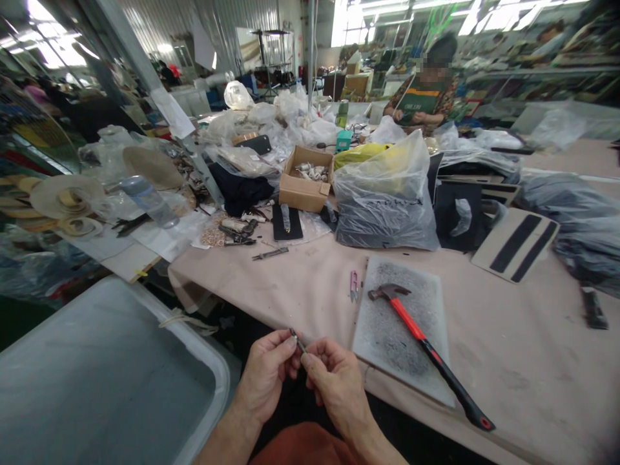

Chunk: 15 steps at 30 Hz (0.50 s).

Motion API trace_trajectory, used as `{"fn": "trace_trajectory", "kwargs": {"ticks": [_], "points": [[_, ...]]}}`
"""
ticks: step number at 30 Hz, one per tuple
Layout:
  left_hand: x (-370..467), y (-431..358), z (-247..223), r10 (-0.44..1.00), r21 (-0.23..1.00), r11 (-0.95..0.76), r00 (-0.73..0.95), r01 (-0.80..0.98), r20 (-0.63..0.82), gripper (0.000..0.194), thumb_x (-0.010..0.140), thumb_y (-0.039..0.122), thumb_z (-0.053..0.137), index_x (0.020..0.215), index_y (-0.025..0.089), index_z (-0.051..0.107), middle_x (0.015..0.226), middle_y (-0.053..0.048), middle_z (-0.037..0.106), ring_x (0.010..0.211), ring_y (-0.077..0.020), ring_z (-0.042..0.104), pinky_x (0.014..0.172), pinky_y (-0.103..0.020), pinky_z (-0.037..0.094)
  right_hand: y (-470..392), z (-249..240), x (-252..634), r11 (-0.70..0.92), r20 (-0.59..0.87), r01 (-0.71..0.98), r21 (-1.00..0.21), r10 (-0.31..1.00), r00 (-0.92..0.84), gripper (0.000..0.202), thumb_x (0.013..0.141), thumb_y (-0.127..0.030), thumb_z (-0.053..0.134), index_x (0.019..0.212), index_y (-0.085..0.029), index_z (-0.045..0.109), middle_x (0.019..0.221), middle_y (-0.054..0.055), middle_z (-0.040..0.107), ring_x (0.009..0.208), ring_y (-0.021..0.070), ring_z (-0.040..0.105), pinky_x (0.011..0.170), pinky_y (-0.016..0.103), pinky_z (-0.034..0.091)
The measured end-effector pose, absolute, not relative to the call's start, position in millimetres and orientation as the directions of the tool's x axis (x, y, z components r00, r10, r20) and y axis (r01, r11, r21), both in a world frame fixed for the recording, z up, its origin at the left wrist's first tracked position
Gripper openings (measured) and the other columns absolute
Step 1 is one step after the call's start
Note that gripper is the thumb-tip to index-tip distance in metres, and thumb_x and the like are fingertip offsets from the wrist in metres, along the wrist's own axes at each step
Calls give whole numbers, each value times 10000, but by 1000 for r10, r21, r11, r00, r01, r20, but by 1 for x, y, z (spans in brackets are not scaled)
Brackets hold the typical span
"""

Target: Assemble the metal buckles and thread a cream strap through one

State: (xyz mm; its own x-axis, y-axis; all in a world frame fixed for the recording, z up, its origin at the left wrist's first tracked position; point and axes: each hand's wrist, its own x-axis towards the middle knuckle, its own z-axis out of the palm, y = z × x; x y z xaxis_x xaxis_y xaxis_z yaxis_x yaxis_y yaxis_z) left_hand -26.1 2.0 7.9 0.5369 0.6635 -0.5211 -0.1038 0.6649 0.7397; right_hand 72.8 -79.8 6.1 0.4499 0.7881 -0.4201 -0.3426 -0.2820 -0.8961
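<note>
Both hands meet just off the near edge of the cloth-covered worktable (300, 284), above the lap. The left hand (266, 374) and the right hand (334, 381) each pinch a small thin dark metal piece (297, 338) between thumb and fingertips. Its long axis runs diagonally, the free end pointing up and to the left, away from the body; what kind of part it is cannot be made out.

Just beyond the hands lies a grey speckled rectangular slab (402, 310), and on it a claw hammer with a red and black handle (426, 352), head away from the person, grip toward the near right. Small purple thread snips (354, 285) lie beside the slab's left edge. A grey plastic tub (111, 381) stands to the left. No writing is legible.
</note>
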Motion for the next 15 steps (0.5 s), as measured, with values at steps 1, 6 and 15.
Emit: {"fn": "trace_trajectory", "kwargs": {"ticks": [1,6,15], "points": [[-26,2,7,655,729,676,544,-110,-525,266,702,289,778,861,90,701,637,-10,589,518,-73,503,468,-177,383,-79,8,73,-291,-431,-349,-891,784,448,224,729,-368,631,698,-156,567,458,-38,536,314,47,345,299,152,244],[-27,4,4,648,723,681,558,-119,-518,242,731,278,757,875,91,701,666,-16,595,532,-70,509,476,-174,385,-76,9,73,-269,-417,-354,-896,784,459,200,713,-349,642,696,-165,566,450,-47,516,340,54,340,312,160,244],[-30,0,1,798,918,391,473,68,-374,239,818,321,664,931,115,708,678,-29,619,586,-105,523,526,-199,416,-80,-14,78,-176,-347,-367,-913,809,474,278,744,-412,695,733,-144,625,549,-39,498,480,76,353,439,199,272]]}}
